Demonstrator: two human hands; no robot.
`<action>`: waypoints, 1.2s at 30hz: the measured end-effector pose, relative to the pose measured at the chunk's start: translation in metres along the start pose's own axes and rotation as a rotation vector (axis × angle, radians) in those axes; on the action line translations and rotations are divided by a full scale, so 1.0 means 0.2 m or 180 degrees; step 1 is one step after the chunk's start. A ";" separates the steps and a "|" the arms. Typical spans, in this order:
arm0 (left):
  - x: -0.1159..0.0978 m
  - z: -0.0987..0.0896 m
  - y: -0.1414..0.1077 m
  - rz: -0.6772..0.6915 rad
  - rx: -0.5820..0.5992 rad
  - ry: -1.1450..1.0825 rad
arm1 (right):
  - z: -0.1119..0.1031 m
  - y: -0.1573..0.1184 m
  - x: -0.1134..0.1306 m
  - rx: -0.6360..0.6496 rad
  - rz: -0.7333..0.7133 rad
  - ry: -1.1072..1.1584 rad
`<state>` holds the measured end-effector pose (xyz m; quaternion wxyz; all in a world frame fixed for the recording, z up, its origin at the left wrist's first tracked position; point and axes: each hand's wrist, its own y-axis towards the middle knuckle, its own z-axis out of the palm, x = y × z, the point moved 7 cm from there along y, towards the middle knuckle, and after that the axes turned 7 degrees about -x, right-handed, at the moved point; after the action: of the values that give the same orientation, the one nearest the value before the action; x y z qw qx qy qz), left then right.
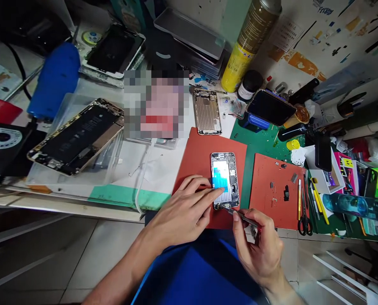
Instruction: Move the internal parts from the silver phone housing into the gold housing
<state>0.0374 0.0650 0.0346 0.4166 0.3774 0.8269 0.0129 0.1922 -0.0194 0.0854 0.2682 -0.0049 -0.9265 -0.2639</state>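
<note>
The opened phone pinned by the outspread left hand might be scratched if the tool gripped by the right hand slips

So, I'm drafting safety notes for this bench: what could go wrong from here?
The slim dark metal tool in the right hand could slip at the near edge of the opened silver phone and scratch it. It might also nick the left hand, which lies partly over the phone. The small dark loose parts on the red rectangular mat could scatter if the right hand brushes them.
</note>
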 end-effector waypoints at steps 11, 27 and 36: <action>-0.01 -0.02 0.01 0.0106 -0.0043 0.0112 | 0.03 0.06 0.09 0.0196 -0.0390 -0.0228; 0.01 0.00 0.01 0.0132 -0.0028 0.0039 | 0.11 0.20 0.23 0.1322 -0.1414 -0.0315; -0.01 -0.02 0.02 0.0040 -0.0086 -0.0011 | 0.08 0.20 0.17 0.1162 -0.0957 -0.0073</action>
<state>0.0373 0.0681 0.0390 0.4231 0.3770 0.8235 0.0260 0.1616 0.0177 0.1102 0.2118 0.1787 -0.9522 -0.1290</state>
